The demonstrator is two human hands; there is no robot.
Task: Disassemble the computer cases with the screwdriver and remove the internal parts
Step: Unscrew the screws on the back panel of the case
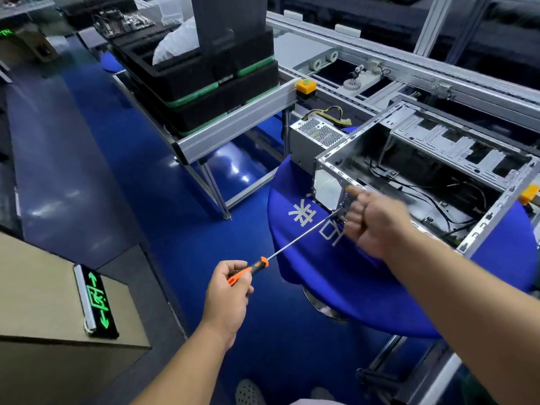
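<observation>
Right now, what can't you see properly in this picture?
- Head view: the screwdriver tip, and any screw, sits behind the right hand.
- Head view: the computer case runs off the right edge.
- Head view: the left hand wraps the handle, covering its end.

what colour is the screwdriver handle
Orange and black, on the screwdriver that the left hand holds; head view.

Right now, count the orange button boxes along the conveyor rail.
2. One orange button box caps the rail end beside the stacked black trays; another orange box peeks past the open computer case at right. Others may be hidden.
</observation>
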